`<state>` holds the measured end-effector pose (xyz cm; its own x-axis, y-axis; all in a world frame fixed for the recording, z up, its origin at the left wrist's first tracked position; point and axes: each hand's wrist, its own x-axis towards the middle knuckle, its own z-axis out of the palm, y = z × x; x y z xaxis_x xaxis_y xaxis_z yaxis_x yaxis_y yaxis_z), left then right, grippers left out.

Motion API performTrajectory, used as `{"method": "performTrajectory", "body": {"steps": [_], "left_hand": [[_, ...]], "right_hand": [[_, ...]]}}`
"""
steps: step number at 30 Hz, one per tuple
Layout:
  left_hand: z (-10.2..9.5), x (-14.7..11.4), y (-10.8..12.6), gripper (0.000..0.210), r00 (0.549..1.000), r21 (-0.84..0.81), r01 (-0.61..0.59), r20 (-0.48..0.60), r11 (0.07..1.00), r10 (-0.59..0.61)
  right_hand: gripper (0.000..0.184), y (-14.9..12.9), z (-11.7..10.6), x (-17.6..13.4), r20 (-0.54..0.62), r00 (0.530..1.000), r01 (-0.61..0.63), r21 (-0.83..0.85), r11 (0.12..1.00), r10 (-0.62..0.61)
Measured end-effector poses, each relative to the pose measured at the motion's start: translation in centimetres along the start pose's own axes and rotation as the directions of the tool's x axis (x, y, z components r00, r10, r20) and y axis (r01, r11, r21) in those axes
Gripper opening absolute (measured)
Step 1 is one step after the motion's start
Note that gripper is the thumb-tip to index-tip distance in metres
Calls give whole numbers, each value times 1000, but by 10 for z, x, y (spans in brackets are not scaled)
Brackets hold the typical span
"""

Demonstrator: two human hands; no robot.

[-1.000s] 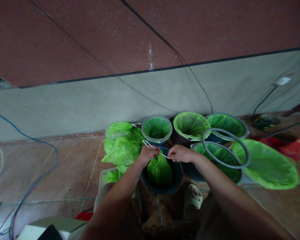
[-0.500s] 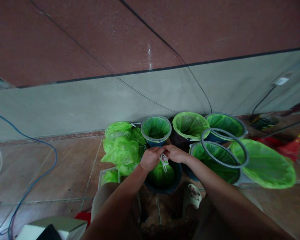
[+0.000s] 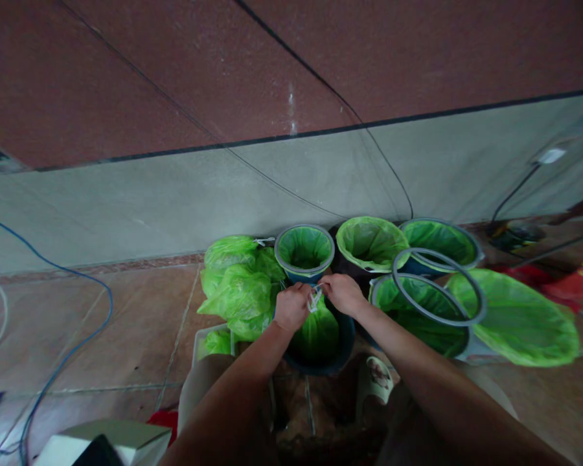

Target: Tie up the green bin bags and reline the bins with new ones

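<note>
Between my knees stands a dark blue trash bin [image 3: 346, 355] with a gathered green garbage bag [image 3: 315, 336] inside it. White drawstrings [image 3: 315, 299] come together at the bag's neck. My left hand [image 3: 292, 307] is closed on the drawstring from the left. On the other side, my right hand [image 3: 341, 294] pinches the drawstring between its fingertips. A small gap separates the hands, with the white knot or loop between them. Just beyond the hands is a smaller bin lined in green [image 3: 305, 249] with a grey rim.
Several filled green bags [image 3: 240, 291] are heaped at the left, by a white container [image 3: 199, 346]. More lined bins [image 3: 372, 244] stand at the right, with a loose grey ring [image 3: 479, 298] over one. A blue hose [image 3: 107, 304] runs along the floor at far left.
My hands have moved apart from each other, drawing the white drawstring out between them. The bag's neck now shows tightly gathered.
</note>
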<state>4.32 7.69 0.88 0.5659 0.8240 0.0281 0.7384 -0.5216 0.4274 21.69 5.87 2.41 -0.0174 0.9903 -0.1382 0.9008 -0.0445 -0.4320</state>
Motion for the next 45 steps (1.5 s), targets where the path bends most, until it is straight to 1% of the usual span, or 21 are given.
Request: {"method": "performTrajectory", "body": {"steps": [3,5,6,7,9,12,13,14,15,16,18,20,22,25,29,32,34,36,39,41,45], "left_hand": [[8,0,-8,16,988,-88,152,17,984,-151],[12,1,-14,21,959,-194,284,36,939,-283],[13,1,-16,24,937,-279,348,65,895,-344],[14,2,-18,26,912,-376,406,111,833,-394],[13,5,-19,25,871,-534,483,215,694,-441],[10,9,-15,18,838,-712,519,314,473,-447],[10,10,-12,17,833,-776,508,332,373,-442],[9,11,-10,17,827,-835,490,356,249,-435],[9,12,-8,17,821,-875,469,380,124,-426],[9,12,-6,19,815,-891,454,403,24,-417],[9,11,-4,23,800,-889,453,441,-72,-407],[11,11,-3,28,792,-881,459,464,-114,-396],[13,10,-4,33,800,-882,453,467,-131,-377],[15,9,-5,36,825,-897,425,439,-122,-356],[17,9,-5,31,860,-918,390,388,-64,-330],[21,10,-4,31,897,-931,360,329,56,-294],[26,11,-3,24,926,-928,326,275,183,-257],[30,12,-1,22,948,-910,291,232,295,-218],[34,10,2,23,965,-884,254,204,393,-163],[35,8,4,25,970,-875,241,201,420,-138],[39,5,4,32,974,-871,229,204,435,-103]], "right_hand": [[33,8,-1,-1,-40,984,-177,-117,977,173],[30,16,-1,0,-52,968,-249,-118,961,245],[28,20,0,0,-56,966,-257,-96,962,252],[28,23,0,1,-63,967,-250,-66,966,246],[29,27,2,2,-85,974,-213,1,977,212],[31,25,5,3,-85,974,-198,145,969,211],[31,23,6,4,-77,973,-198,206,958,218],[32,21,7,4,-72,972,-196,265,944,222],[32,20,8,5,-71,972,-191,314,930,223],[31,19,9,6,-75,972,-183,352,918,222],[29,17,10,6,-80,971,-173,402,899,223],[28,17,11,7,-79,970,-175,440,881,232],[28,16,12,8,-80,968,-171,484,858,238],[27,13,14,7,-106,971,-122,549,827,214],[26,4,14,4,-236,965,30,524,851,111],[26,-3,15,0,-289,956,199,486,851,-58],[27,-6,17,-2,-260,953,267,489,830,-153],[37,-5,20,0,-211,968,229,504,833,-139],[60,-2,24,5,-139,990,62,497,865,8],[61,1,25,9,-85,994,-20,480,877,69],[56,5,21,12,53,993,-118,466,877,106]]}}
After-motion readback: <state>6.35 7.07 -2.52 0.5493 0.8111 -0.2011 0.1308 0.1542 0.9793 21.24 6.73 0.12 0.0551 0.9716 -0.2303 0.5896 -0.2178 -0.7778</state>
